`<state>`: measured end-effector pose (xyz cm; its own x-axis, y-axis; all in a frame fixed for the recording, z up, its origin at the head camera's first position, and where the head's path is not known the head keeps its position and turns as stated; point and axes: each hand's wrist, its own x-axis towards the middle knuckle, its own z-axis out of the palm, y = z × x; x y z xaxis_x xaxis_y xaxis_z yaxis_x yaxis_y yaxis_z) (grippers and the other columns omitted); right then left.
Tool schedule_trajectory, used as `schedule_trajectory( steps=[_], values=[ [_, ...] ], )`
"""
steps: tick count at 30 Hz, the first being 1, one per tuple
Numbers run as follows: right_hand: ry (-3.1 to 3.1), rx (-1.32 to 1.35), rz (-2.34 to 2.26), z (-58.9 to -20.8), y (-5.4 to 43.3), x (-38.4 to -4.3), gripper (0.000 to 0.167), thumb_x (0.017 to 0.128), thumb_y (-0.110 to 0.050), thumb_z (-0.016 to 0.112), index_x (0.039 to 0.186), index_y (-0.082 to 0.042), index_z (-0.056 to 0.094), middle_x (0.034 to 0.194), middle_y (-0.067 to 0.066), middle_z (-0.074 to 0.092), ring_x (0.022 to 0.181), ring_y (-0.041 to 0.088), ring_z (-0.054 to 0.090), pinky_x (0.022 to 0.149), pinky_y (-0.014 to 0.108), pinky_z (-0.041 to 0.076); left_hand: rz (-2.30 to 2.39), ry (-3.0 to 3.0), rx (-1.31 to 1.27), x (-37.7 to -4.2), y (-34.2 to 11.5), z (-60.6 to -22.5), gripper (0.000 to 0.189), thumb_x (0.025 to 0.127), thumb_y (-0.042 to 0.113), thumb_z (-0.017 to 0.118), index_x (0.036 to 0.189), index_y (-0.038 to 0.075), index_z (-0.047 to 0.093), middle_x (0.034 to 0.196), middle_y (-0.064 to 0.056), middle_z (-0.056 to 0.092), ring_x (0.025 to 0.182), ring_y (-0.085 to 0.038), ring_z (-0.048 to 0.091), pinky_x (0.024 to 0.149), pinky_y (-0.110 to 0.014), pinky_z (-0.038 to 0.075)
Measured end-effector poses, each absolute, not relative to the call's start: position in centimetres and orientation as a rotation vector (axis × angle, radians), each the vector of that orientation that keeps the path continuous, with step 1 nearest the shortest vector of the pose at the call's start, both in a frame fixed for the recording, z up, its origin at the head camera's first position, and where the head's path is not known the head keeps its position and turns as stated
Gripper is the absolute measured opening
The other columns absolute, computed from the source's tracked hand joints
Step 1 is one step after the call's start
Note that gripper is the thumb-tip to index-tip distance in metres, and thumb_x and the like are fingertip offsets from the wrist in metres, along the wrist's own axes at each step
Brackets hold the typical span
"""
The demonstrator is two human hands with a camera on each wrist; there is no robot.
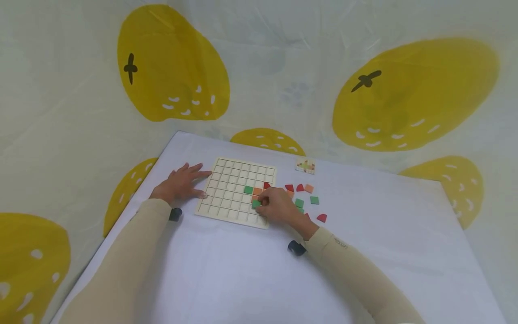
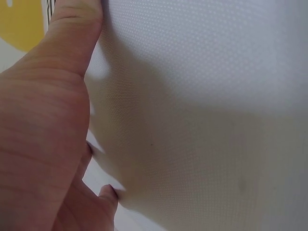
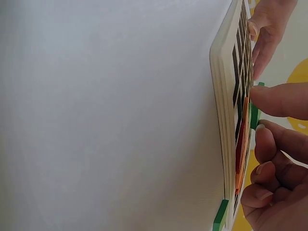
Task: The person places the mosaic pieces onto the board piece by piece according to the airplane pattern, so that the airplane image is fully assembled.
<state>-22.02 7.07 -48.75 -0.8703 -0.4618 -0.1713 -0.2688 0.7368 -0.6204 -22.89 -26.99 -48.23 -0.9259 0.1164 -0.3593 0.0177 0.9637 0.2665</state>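
A pale wooden grid board (image 1: 224,180) lies on the white-covered table. My left hand (image 1: 180,182) rests with spread fingers at the board's left edge, its thumb and a fingertip reaching the rim. Over the board's right side, my right hand (image 1: 279,206) pinches a green square tile (image 3: 255,117) between thumb and finger. On the grid near it sit another green tile (image 1: 248,190), an orange tile (image 1: 257,191) and a red quarter-circle piece (image 1: 267,185). More orange shows beside the right fingertips, partly hidden by the hand.
Right of the board lie several loose pieces, among them a green square (image 1: 314,200), an orange square (image 1: 309,188) and a red quarter-circle (image 1: 321,218). A small pattern card (image 1: 305,165) lies behind them. A fruit-printed curtain (image 1: 283,67) hangs along the table's back edge.
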Motion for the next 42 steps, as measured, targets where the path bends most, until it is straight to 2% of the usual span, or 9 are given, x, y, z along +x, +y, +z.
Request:
schedule_trajectory(
  steps=[7, 20, 29, 42],
  values=[
    [2.618, -0.606, -0.881, -48.8, 6.8, -22.3, 0.019, 0.088, -0.023, 0.084, 0.103, -0.012, 0.080, 0.073, 0.000, 0.062, 0.078, 0.017, 0.058, 0.064, 0.026, 0.047, 0.355, 2.745, 0.096, -22.9, -26.8, -48.1, 0.085, 0.087, 0.056, 0.078, 0.161, 0.043, 0.036, 0.177, -0.004, 0.017, 0.163, -0.045, 0.004, 0.126, -0.076, 0.009],
    [2.612, -0.648, -0.892, -48.9, 6.0, -22.7, 0.023, 0.089, -0.021, 0.082, 0.108, -0.010, 0.080, 0.075, 0.000, 0.063, 0.077, 0.017, 0.058, 0.063, 0.026, 0.046, 0.346, 2.747, 0.086, -22.8, -27.0, -48.0, 0.088, 0.086, 0.058, 0.077, 0.161, 0.043, 0.035, 0.177, -0.003, 0.016, 0.163, -0.046, 0.004, 0.126, -0.075, 0.009],
    [2.615, -0.703, -0.902, -49.1, 5.6, -22.7, 0.014, 0.089, -0.018, 0.081, 0.101, -0.010, 0.080, 0.070, -0.001, 0.059, 0.072, 0.015, 0.056, 0.060, 0.024, 0.042, 0.367, 2.745, 0.100, -22.6, -27.1, -48.2, 0.087, 0.087, 0.057, 0.077, 0.162, 0.042, 0.034, 0.178, -0.004, 0.015, 0.163, -0.046, 0.003, 0.126, -0.075, 0.008],
    [2.625, -0.734, -0.911, -49.2, 5.0, -22.7, 0.023, 0.088, -0.020, 0.081, 0.108, -0.007, 0.080, 0.074, -0.001, 0.062, 0.071, 0.014, 0.057, 0.059, 0.022, 0.043, 0.380, 2.740, 0.109, -22.6, -27.1, -48.1, 0.087, 0.088, 0.055, 0.078, 0.162, 0.040, 0.035, 0.178, -0.004, 0.016, 0.163, -0.046, 0.003, 0.126, -0.075, 0.008]
  ],
)
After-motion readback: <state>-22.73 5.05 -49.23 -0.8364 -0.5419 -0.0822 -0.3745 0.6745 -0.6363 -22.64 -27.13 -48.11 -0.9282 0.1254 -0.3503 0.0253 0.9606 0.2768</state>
